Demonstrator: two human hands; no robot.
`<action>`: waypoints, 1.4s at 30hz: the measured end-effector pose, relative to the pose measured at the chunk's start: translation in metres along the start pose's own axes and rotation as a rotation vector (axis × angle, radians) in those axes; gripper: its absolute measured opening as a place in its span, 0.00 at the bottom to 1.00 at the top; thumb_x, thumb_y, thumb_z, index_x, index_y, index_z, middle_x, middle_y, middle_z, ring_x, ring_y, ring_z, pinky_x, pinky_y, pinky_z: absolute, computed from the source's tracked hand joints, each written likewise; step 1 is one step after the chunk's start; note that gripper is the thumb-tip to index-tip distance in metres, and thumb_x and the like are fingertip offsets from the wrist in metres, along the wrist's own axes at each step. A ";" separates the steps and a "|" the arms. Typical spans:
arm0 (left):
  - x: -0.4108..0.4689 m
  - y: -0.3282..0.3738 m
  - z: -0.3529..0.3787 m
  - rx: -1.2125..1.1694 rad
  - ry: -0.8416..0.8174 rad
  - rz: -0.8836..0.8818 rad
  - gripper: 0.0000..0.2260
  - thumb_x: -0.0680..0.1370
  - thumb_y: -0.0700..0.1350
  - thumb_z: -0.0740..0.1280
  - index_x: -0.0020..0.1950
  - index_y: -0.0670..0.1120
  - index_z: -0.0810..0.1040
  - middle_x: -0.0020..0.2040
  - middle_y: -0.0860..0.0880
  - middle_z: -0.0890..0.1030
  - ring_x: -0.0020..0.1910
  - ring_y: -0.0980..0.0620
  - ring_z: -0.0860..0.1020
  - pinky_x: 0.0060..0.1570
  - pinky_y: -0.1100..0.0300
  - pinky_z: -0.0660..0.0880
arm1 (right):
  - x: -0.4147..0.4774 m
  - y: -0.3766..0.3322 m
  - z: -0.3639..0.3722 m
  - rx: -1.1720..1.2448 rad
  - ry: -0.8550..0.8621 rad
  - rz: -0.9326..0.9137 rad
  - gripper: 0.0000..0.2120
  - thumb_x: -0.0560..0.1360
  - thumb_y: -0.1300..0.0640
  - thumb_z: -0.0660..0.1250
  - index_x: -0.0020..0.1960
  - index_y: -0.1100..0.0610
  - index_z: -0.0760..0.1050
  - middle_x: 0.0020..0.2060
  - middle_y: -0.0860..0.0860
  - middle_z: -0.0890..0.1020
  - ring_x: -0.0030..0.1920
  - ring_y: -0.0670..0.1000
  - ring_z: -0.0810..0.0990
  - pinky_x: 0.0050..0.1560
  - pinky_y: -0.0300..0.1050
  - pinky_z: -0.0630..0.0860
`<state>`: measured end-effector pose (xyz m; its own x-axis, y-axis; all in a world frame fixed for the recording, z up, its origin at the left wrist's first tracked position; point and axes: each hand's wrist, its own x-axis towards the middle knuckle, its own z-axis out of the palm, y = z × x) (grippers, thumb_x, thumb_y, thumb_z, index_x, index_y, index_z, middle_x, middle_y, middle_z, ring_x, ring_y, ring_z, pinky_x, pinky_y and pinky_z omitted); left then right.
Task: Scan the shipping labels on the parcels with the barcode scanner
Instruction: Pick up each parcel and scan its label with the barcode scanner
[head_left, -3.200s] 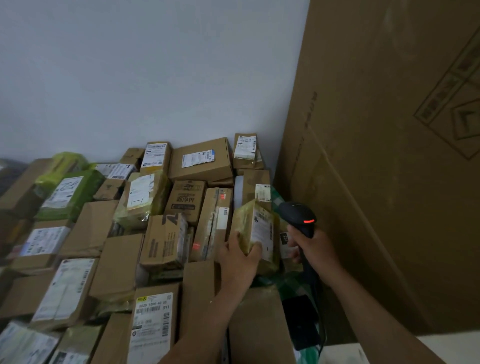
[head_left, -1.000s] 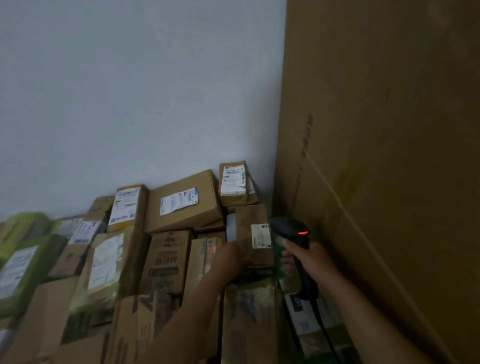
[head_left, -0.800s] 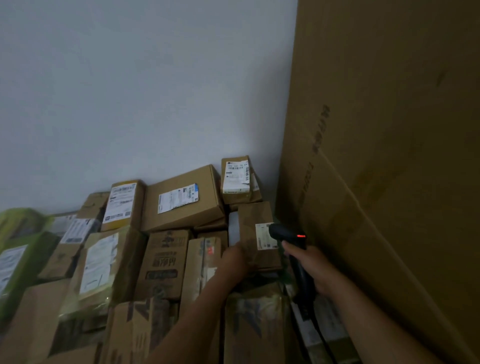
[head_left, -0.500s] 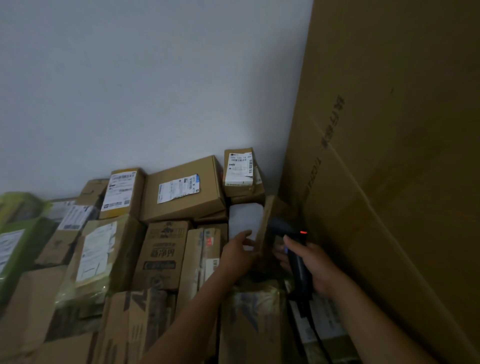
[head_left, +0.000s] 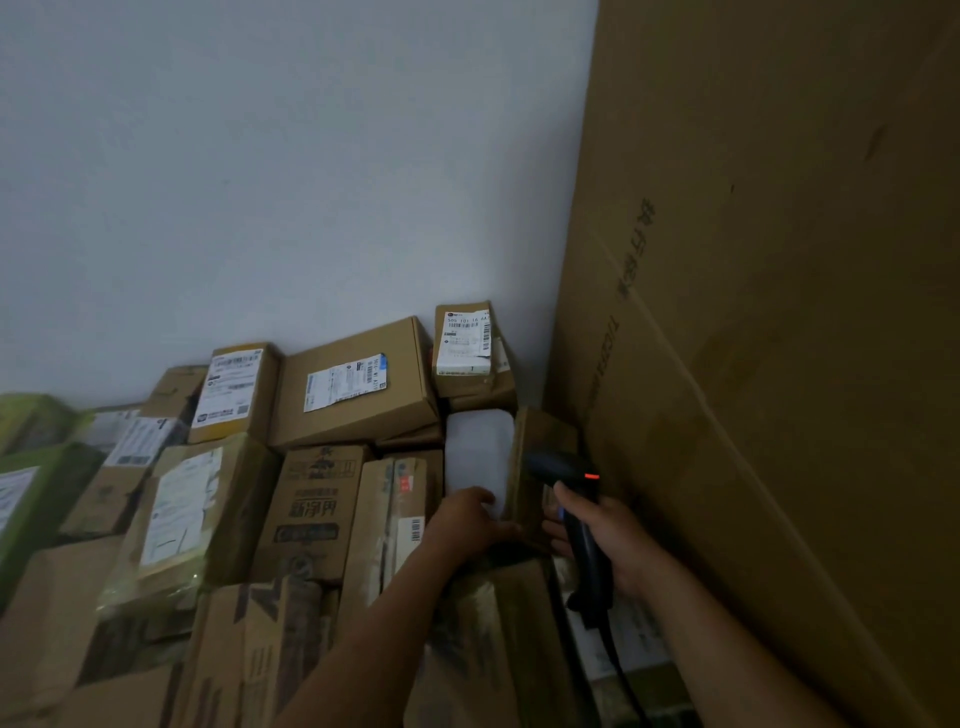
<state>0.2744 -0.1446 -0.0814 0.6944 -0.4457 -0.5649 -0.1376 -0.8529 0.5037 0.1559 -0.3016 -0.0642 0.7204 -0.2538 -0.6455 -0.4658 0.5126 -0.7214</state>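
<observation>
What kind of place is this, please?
Probably a parcel storeroom or sorting corner: labelled cardboard parcels piled against a bare wall, a huge carton at right, and a barcode scanner in the right hand.

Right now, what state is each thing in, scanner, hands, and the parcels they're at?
Barcode scanner: red light on.
Right hand: grips scanner handle.
Brown parcel: standing on edge, label unseen.
Left hand: on brown parcel's lower edge, grip unclear.
White parcel: upright, blank face showing.

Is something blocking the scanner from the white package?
Yes, it looks that way. A brown box stands tipped on its edge just right of the white package, and the scanner in the right hand sits in front of that box. The left hand touches the package's lower edge.
</observation>
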 end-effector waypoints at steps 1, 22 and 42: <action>0.003 0.000 0.001 0.001 0.009 0.011 0.22 0.75 0.54 0.73 0.67 0.48 0.75 0.62 0.48 0.78 0.59 0.50 0.77 0.60 0.56 0.74 | -0.001 0.001 -0.002 0.010 0.010 -0.008 0.17 0.72 0.48 0.73 0.53 0.59 0.81 0.53 0.60 0.84 0.55 0.58 0.83 0.57 0.53 0.80; -0.014 0.010 -0.020 -0.412 0.335 0.001 0.03 0.78 0.48 0.69 0.46 0.49 0.78 0.42 0.50 0.81 0.41 0.52 0.81 0.37 0.62 0.77 | -0.051 0.003 -0.005 -0.197 0.159 -0.243 0.07 0.77 0.55 0.70 0.46 0.60 0.79 0.34 0.54 0.82 0.29 0.48 0.81 0.29 0.40 0.76; -0.141 -0.002 -0.085 -1.248 0.555 0.143 0.05 0.81 0.42 0.65 0.46 0.44 0.77 0.49 0.40 0.82 0.50 0.40 0.81 0.60 0.35 0.75 | -0.161 -0.019 0.009 -0.483 -0.085 -0.313 0.16 0.76 0.50 0.71 0.38 0.61 0.75 0.27 0.54 0.79 0.23 0.51 0.75 0.25 0.42 0.72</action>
<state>0.2367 -0.0574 0.0527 0.9573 -0.0902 -0.2747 0.2848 0.1309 0.9496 0.0534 -0.2634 0.0559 0.8910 -0.2563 -0.3748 -0.3910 -0.0135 -0.9203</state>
